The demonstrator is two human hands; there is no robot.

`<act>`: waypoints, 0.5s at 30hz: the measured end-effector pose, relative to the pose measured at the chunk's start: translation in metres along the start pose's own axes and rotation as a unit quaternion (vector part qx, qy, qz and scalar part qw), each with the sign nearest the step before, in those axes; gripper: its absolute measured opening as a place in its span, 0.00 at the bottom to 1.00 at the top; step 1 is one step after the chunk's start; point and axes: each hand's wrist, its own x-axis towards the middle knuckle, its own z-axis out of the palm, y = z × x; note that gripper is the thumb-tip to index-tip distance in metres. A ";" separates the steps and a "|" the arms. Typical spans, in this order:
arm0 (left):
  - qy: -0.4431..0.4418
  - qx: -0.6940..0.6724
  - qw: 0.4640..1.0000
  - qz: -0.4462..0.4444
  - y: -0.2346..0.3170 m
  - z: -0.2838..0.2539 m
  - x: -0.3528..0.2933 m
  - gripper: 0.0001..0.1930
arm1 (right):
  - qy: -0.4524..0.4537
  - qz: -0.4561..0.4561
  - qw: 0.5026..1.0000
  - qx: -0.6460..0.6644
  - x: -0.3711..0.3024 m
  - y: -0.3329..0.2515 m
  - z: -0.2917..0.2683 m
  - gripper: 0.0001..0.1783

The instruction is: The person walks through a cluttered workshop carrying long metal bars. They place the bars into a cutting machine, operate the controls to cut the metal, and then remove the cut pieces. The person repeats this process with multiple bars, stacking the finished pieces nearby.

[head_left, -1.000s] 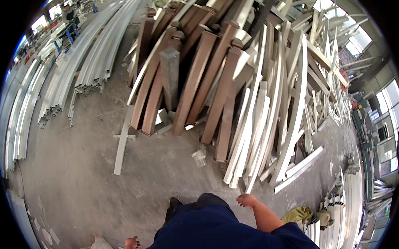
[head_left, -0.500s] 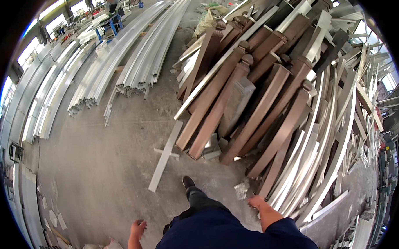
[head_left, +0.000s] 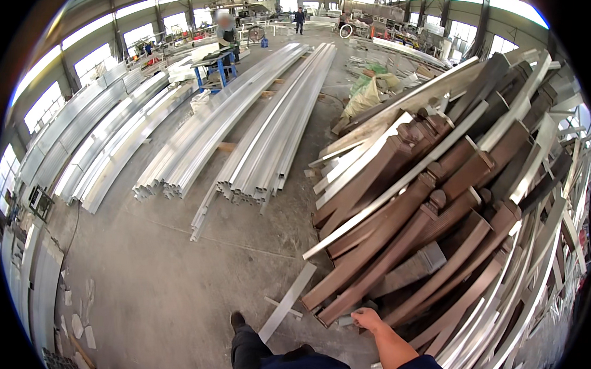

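My right hand [head_left: 367, 318] hangs in front of my body, fingers loosely bent and apart, with nothing seen in it. In the picture it overlaps the near ends of several brown square posts [head_left: 397, 253] with capped tops, heaped at the right; I cannot make out any touch. A grey box-shaped piece [head_left: 411, 272] lies among these posts. Left of the hand, a flat pale bar [head_left: 288, 302] lies on the floor across a shorter strip [head_left: 283, 306]. My left hand is out of view.
Long silvery profiles [head_left: 278, 125] lie in bundles ahead, with more stacks [head_left: 115, 132] at the left. Bent pale strips [head_left: 499, 309] crowd the right side. A person [head_left: 227, 39] stands by a blue stand [head_left: 213, 71]; another person [head_left: 300, 21] is farther back. Pale scraps [head_left: 77, 324] lie at lower left.
The view has tilted up and turned left, so more of the hall shows and the post heap sits farther right and lower. My left hand has left the picture. One foot is forward.
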 end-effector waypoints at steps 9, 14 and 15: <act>-0.007 -0.034 0.999 -0.042 0.160 -0.149 0.144 0.17 | 0.051 0.180 0.972 -0.142 0.055 -0.082 0.079 0.15; 0.045 -0.082 0.992 0.083 0.369 -0.273 0.238 0.17 | -0.094 0.354 0.929 -0.047 0.072 -0.166 0.129 0.19; 0.054 -0.078 0.986 0.136 0.422 -0.287 0.244 0.18 | -0.053 0.279 0.957 -0.064 0.078 -0.190 0.125 0.20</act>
